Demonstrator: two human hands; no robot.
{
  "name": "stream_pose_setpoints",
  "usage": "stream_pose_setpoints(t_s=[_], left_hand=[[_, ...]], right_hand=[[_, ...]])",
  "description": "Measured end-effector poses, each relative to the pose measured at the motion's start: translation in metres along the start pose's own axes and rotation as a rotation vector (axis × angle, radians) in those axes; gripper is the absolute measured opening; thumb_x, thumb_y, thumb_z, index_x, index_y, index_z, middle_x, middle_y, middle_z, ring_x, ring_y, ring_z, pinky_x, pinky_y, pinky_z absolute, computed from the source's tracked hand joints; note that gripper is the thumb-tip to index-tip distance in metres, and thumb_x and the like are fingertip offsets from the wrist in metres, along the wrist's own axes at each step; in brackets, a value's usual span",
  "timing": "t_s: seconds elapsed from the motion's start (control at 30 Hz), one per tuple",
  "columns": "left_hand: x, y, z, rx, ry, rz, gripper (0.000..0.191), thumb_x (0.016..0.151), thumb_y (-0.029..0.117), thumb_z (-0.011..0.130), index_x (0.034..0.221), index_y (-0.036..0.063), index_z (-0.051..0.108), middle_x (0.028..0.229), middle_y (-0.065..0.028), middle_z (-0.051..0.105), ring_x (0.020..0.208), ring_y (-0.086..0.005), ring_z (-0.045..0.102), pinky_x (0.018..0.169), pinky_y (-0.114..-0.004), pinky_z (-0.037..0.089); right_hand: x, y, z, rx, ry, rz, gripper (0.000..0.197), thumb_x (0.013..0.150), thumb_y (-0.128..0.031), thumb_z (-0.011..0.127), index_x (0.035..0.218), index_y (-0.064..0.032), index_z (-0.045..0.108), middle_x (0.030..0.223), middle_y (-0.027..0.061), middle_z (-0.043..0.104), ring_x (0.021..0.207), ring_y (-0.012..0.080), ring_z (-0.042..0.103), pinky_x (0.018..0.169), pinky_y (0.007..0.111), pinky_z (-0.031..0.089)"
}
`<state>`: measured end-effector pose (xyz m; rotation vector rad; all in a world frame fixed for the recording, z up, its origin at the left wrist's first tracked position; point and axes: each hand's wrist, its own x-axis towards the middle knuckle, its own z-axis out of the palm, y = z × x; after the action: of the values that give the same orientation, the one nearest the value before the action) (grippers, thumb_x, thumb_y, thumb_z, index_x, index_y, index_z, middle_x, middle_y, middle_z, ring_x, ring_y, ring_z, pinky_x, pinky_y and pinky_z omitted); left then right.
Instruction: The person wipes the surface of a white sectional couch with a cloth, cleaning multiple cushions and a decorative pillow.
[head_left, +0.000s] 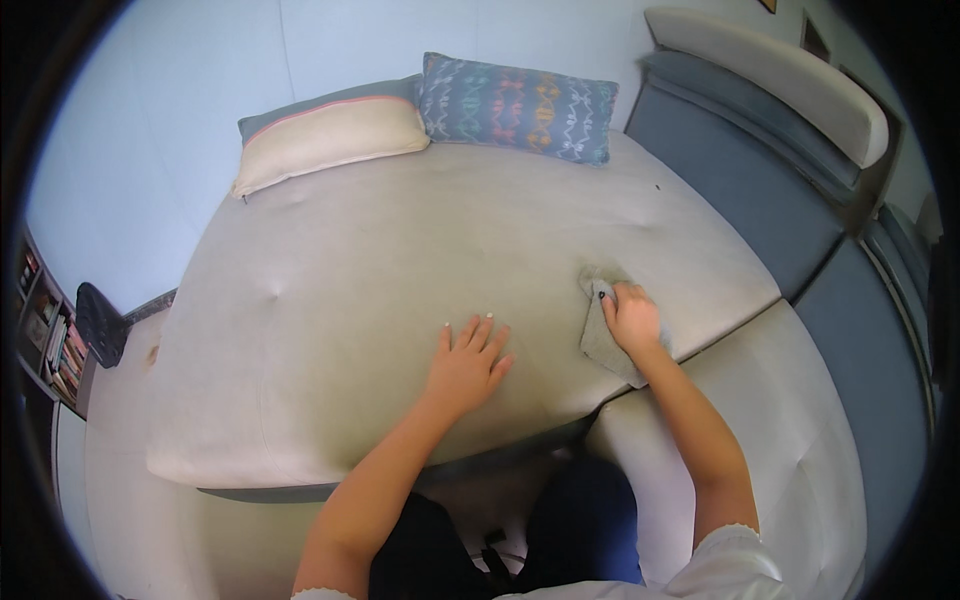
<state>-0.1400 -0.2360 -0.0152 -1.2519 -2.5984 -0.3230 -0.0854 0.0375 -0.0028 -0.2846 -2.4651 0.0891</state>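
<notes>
Beneath my hands spreads the light upholstered seat of a sofa (360, 247), with a few tufted dimples in its surface. My left hand (465, 367) rests palm down on the seat near its front edge, fingers spread and holding nothing. Farther right, my right hand (634, 319) grips a grey cloth (609, 341) pressed against the seat. Part of the cloth lies bunched beyond the fingers, and the rest hangs toward the seam on the near side. My palm hides the cloth's middle.
Two cushions, one cream and grey (337, 139) and one blue patterned (517, 109), lean against the pale wall (360, 37). A blue-grey backrest (735, 135) borders the right, beside an adjoining seat section (772, 397). A bookshelf (56, 337) and a black object (101, 324) stand at left.
</notes>
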Motion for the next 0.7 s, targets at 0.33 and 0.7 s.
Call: stream_pose_setpoints(t_s=[0.33,0.7], left_hand=[[-0.001,0.002,-0.004,-0.008,-0.003,0.001,0.045,0.088,0.040,0.036,0.127,0.0167,0.037,0.133,-0.0086,0.033,0.124,-0.0233,0.028,0.100,-0.049,0.019],[-0.004,-0.002,-0.001,-0.103,0.049,-0.009,0.044,0.086,0.039,0.039,0.124,0.0190,0.041,0.133,-0.0084,0.035,0.123,-0.0226,0.030,0.100,-0.049,0.018]], right_hand=[[0.090,0.025,0.066,-0.149,0.032,0.228,0.023,0.079,-0.026,0.050,0.082,-0.0038,0.055,0.085,0.0111,0.060,0.087,0.0268,0.055,0.070,0.039,0.046],[0.085,0.012,0.055,-0.134,-0.046,0.349,0.031,0.078,-0.035,0.048,0.087,-0.0071,0.056,0.087,0.0158,0.060,0.082,0.0315,0.057,0.069,0.042,0.046]])
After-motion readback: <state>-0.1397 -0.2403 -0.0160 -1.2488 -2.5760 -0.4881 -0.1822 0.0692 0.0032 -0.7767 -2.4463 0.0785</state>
